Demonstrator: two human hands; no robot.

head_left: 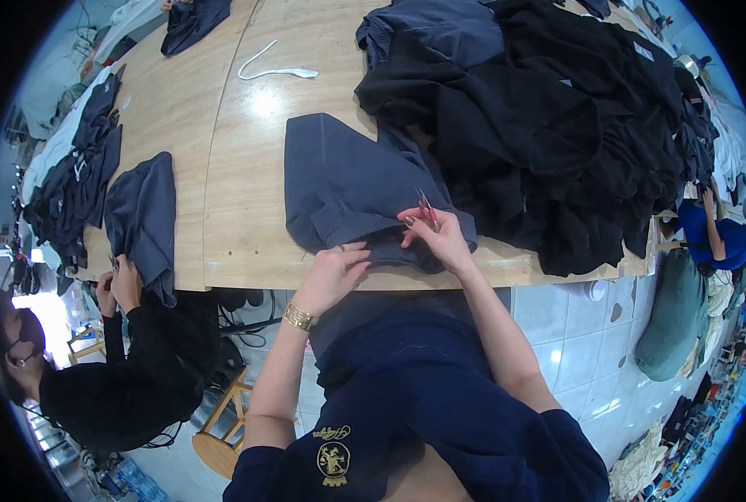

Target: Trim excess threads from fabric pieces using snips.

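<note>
A dark blue-grey garment (331, 171) lies folded on the table's near edge in front of me. My left hand (337, 272), with a gold watch at its wrist, grips the garment's near edge between bent fingers. Just to the right, my right hand (441, 240) holds small thread snips (426, 209) with red on the handle, their blades pointing up and away. The fingers of this hand hover over or touch the cloth near its hem; which one cannot be made out.
A large heap of black garments (540, 125) covers the table's right side. A white cord (285, 73) lies farther back on the wooden table (239, 184). At the left, a co-worker in black (130, 376) handles another blue-grey garment (143, 217). A wooden stool (222, 431) stands below the table.
</note>
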